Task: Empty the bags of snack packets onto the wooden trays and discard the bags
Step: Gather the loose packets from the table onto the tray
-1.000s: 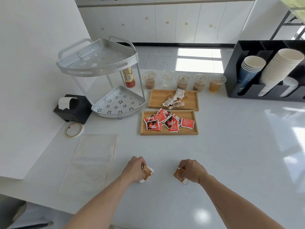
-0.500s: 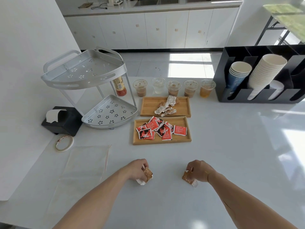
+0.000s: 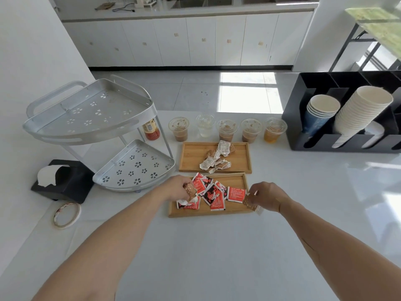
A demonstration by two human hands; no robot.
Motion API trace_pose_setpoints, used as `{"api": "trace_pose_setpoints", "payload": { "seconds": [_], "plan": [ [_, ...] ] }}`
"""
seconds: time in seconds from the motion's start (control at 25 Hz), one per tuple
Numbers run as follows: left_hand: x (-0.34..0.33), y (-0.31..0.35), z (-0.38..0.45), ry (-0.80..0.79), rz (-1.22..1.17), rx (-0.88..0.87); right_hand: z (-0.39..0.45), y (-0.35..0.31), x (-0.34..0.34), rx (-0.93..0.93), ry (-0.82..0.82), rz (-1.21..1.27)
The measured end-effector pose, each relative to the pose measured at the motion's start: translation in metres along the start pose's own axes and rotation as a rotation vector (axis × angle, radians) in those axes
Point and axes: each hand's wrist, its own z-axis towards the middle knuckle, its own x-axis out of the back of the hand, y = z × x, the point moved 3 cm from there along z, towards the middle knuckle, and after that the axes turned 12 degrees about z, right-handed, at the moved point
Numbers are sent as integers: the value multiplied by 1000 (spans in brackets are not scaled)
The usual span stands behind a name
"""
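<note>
Both hands, left hand and right hand, pinch brown packets over the near tray; the far tray with matching packets lies straight ahead.

Two wooden trays: the near tray holds red packets; behind it, the far tray holds brown-and-white packets.

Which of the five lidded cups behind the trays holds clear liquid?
The clear cup, second from the left in the row. Three others hold brown drink, and the rightmost orange cup holds amber-orange.
</note>
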Motion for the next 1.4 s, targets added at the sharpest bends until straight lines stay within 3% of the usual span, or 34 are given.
{"api": "trace_pose_setpoints", "payload": {
  "seconds": [0.44,0.96,1.4],
  "plan": [
    [66,26,103,118,187,-13,95,-27,63,46,128,-52],
    [62,14,184,128,290,39,174,-40,34,77,51,-182],
    [51,6,189,319,323,26,177,-41,31,98,272,-245]
  ]
}}
